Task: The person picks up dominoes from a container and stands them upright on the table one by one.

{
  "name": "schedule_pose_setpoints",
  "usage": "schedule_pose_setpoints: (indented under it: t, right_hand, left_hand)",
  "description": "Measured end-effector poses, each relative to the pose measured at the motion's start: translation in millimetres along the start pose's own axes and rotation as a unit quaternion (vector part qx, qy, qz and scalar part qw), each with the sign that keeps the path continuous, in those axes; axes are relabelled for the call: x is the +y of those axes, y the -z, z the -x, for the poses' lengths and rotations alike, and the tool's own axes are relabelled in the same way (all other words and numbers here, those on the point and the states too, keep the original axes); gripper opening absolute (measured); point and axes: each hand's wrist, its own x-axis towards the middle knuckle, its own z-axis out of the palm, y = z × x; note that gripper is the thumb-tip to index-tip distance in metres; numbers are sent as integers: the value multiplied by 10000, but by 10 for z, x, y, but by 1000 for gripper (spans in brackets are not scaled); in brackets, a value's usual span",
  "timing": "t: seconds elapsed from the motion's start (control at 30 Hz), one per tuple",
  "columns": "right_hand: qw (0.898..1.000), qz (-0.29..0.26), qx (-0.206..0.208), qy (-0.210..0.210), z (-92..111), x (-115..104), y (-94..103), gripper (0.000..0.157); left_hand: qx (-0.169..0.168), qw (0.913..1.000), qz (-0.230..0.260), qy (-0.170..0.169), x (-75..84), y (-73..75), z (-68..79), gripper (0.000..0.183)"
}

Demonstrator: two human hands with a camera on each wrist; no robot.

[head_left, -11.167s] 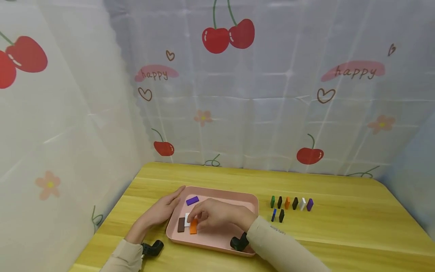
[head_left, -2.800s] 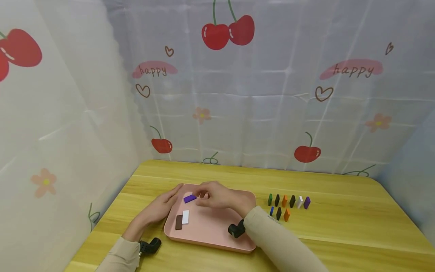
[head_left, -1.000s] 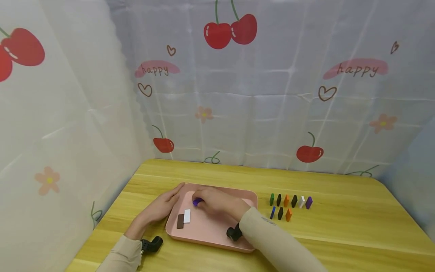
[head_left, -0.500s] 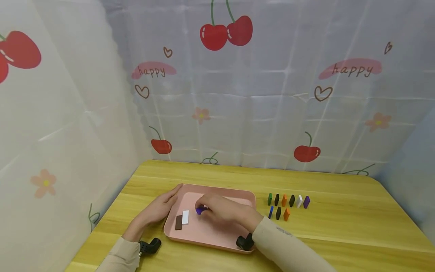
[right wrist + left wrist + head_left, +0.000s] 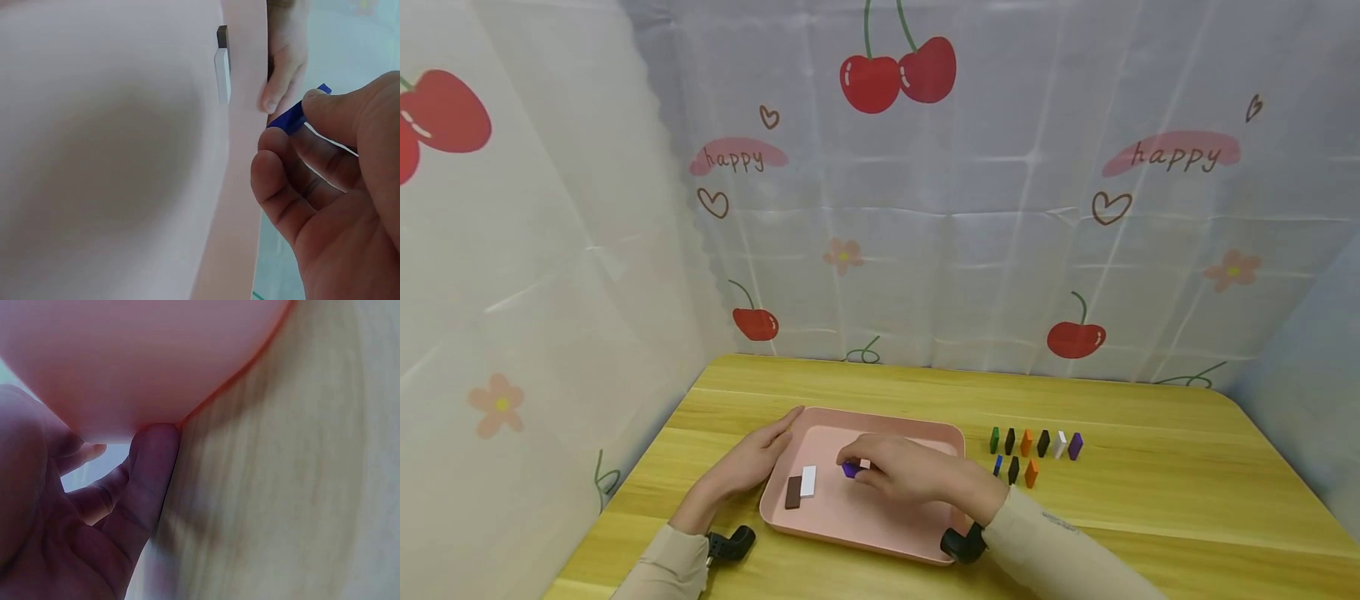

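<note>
Between thumb and fingertips my right hand [image 5: 910,471] pinches a purple domino [image 5: 851,470], held over the middle of the pink tray [image 5: 865,529]. In the right wrist view this domino [image 5: 289,119] looks blue and is seen nearly edge-on. My left hand [image 5: 748,461] lies along the tray's left side with fingers extended; the left wrist view has its fingertips [image 5: 156,440] against the tray's outer wall. Inside the tray, at the left, a white domino [image 5: 808,481] and a brown domino [image 5: 793,492] lie flat side by side.
Right of the tray, dominoes stand on edge in two rows on the wooden table [image 5: 1150,500]. The back row runs from a green domino [image 5: 995,440] to a purple one [image 5: 1076,446]; the front row holds blue, black and orange dominoes [image 5: 1032,473]. A cherry-print curtain [image 5: 955,250] hangs behind.
An orange domino has gone from the tray to the front row's right end. My right hand has picked up the purple domino from the tray's back left and moved it rightward and nearer. Left hand unchanged.
</note>
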Motion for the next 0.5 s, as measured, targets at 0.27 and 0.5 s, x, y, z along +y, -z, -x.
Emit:
schedule_pose_setpoints:
  t: [0.27, 0.5]
  right_hand:
    - [9997, -228, 32, -92, 175, 18, 20, 20]
    - [9986, -484, 175, -151, 394, 30, 29, 17]
  left_hand:
    - [20, 10000, 91, -15, 1, -1, 7, 51]
    - [11, 9999, 101, -8, 3, 0, 14, 51]
